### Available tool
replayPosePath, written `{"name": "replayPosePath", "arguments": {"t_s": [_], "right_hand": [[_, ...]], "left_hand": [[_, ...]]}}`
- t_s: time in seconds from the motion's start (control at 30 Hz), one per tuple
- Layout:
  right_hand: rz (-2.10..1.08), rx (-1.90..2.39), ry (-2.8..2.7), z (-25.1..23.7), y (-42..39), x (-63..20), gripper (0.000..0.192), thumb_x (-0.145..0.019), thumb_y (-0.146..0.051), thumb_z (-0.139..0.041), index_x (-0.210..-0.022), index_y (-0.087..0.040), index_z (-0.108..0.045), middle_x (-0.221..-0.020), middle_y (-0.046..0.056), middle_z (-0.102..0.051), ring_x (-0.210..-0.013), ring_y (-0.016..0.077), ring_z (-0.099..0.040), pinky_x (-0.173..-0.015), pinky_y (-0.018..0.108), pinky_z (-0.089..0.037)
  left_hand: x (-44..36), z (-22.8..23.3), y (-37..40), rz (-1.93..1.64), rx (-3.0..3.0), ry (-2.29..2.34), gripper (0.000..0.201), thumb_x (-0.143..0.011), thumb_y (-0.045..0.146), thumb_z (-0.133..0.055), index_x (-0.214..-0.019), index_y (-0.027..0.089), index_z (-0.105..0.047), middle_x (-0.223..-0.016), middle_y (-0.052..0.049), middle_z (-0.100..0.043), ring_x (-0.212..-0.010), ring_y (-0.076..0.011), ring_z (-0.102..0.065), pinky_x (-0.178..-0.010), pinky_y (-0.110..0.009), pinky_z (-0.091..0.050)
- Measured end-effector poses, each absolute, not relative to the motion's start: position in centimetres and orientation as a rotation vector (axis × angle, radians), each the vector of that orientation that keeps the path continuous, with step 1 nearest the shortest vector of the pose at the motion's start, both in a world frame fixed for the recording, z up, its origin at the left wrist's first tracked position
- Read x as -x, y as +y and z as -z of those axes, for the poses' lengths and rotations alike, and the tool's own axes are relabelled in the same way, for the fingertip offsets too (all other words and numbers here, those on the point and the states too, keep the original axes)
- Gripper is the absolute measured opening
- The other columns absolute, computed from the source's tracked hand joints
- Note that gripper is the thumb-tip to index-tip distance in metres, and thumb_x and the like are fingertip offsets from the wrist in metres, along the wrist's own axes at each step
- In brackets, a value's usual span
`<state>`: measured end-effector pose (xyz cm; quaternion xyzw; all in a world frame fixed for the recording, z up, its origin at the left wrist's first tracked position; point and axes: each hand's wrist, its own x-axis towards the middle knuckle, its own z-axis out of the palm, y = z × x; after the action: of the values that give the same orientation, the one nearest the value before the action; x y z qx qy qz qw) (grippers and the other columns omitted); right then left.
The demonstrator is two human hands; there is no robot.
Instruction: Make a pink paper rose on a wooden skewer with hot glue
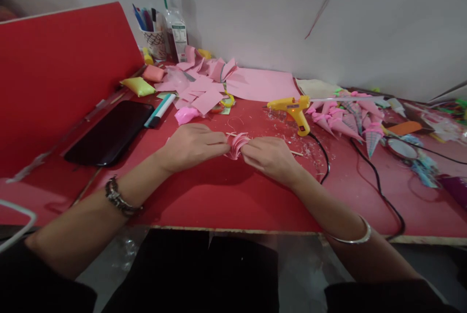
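A small pleated pink paper fan [237, 145] is pinched between both grips, left hand [193, 145] and right hand [270, 157] closed on opposite ends above the red desk [219, 196].

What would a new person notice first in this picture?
At the centre, the left hand and the right hand both pinch a small folded pink paper piece over the red table. Behind the right hand stands a yellow glue gun, and a heap of pink paper squares lies farther back to the left.

pink pleated paper fan [237, 145], pinched mid-table
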<state>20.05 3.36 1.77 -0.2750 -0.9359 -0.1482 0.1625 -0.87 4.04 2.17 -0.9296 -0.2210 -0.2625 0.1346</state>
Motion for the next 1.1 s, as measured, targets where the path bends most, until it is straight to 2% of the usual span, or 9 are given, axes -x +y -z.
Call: {"name": "replayPosePath", "arguments": {"t_s": [0.1,0.37,0.7,1.0,1.1], "right_hand": [[0.43,0.762,-2.675,-1.85,3.33,-20.04,0.03,-0.086,-0.022,-0.035,-0.068,-0.017,-0.057,-0.057,-0.001,-0.052,-0.052,0.0101,-0.039,-0.05,0.025,-0.022],[0.489,0.763,-2.708,-1.83,3.39,-20.08,0.032,-0.088,-0.023,-0.031,-0.071,-0.018,-0.058,-0.058,0.0,-0.053,-0.053,0.0103,-0.039,-0.05,0.026,-0.021],[0.468,0.752,-2.7,-1.81,3.22,-20.02,0.032,-0.087,-0.021,-0.03,-0.069,-0.017,-0.056,-0.058,0.0,-0.053,-0.053,0.0101,-0.039,-0.05,0.026,-0.021],[0.372,0.765,-2.69,-2.04,3.11,-19.74,0.031,-0.085,-0.022,-0.032,-0.065,-0.017,-0.056,-0.055,0.0,-0.052,-0.052,0.0099,-0.041,-0.052,0.023,-0.025],[0.341,0.765,-2.673,-1.99,3.11,-19.66,0.03,-0.084,-0.022,-0.033,-0.064,-0.017,-0.055,-0.054,-0.001,-0.052,-0.051,0.0098,-0.041,-0.052,0.023,-0.025]], "left_hand": [[0.92,-2.04,4.19,0.839,2.535,-0.468,0.022,-0.086,0.011,-0.036,-0.077,0.017,-0.055,-0.074,0.002,-0.067,-0.056,-0.007,-0.051,-0.052,-0.021,-0.035],[0.98,-1.98,4.36,0.844,2.52,-0.476,0.016,-0.084,0.011,-0.04,-0.078,0.017,-0.054,-0.074,0.003,-0.067,-0.055,-0.0072,-0.052,-0.051,-0.021,-0.036],[0.92,-1.92,4.46,0.857,2.494,-0.47,0.022,-0.086,0.013,-0.037,-0.075,0.018,-0.055,-0.07,0.004,-0.066,-0.055,-0.0065,-0.052,-0.05,-0.02,-0.034],[0.56,-1.76,4.49,0.693,2.573,-0.497,0.035,-0.088,0.03,-0.033,-0.067,0.018,-0.058,-0.064,0.002,-0.061,-0.055,-0.007,-0.05,-0.052,-0.022,-0.033],[0.44,-1.74,4.38,0.603,2.628,-0.53,0.036,-0.088,0.03,-0.033,-0.066,0.017,-0.059,-0.063,0.001,-0.061,-0.055,-0.0073,-0.05,-0.05,-0.023,-0.031]]}}
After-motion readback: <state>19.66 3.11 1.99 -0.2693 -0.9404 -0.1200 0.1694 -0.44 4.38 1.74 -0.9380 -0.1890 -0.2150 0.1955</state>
